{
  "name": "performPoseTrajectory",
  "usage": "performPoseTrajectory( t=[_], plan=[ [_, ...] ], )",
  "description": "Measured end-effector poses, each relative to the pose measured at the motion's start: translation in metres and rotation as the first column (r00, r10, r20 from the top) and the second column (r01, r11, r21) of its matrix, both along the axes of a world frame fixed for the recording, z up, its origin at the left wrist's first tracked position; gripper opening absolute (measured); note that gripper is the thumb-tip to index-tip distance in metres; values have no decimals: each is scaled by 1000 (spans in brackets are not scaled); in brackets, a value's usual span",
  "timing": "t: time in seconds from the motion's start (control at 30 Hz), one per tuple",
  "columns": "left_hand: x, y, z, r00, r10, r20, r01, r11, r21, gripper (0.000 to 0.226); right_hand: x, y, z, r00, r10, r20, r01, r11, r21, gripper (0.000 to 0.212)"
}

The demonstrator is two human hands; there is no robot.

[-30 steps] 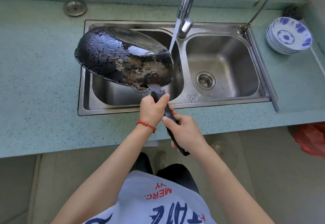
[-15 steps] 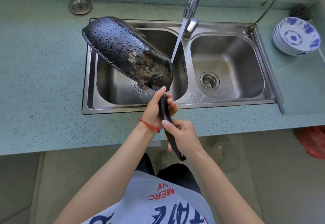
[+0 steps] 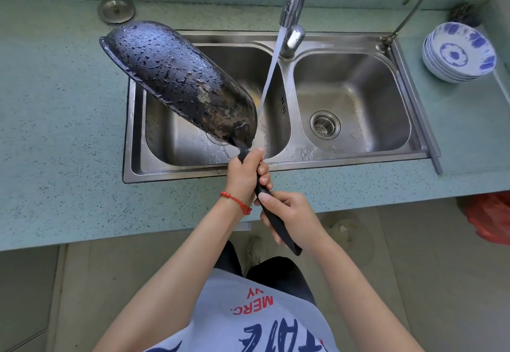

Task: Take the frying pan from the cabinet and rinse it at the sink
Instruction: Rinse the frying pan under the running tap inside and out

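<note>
Tilted further onto its edge since the earlier frame, the wet frying pan [image 3: 176,81] is held over the left sink basin [image 3: 273,119], upper left of frame, just beside the running water [image 3: 271,73]. Its handle [image 3: 276,222] is gripped by both the left hand [image 3: 244,176] and right hand [image 3: 292,217]. Rinsing appears nearly done.

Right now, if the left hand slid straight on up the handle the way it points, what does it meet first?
The left hand grips the handle near the top; straight on it would likely first meet the frying pan body at the riveted joint, tilted over the left sink basin.
</note>
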State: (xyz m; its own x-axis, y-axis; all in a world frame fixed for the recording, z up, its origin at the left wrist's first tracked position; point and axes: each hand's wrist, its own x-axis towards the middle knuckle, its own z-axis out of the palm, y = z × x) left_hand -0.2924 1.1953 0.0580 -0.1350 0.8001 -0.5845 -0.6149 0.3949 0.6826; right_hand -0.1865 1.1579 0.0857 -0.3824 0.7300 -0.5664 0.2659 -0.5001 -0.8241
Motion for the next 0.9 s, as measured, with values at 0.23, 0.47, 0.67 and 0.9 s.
performPoseTrajectory(
  t=[0.23,0.47,0.67,0.9],
  plan=[
    [1,-3,-4,991,6,-136,3,998,63,40,-2,0,-2,973,94,213,-119,987,109,30],
    [6,-5,-9,975,-8,-221,27,996,80,45,-15,-14,-2,758,35,651,-284,916,282,45],
    [2,-8,-12,961,-57,-270,69,997,35,48,-9,-15,-12,897,15,442,-147,952,267,43],
    [-6,-15,-6,999,-28,29,26,999,43,36,-6,-12,-16,986,-2,164,-12,996,88,42]
  ],
)
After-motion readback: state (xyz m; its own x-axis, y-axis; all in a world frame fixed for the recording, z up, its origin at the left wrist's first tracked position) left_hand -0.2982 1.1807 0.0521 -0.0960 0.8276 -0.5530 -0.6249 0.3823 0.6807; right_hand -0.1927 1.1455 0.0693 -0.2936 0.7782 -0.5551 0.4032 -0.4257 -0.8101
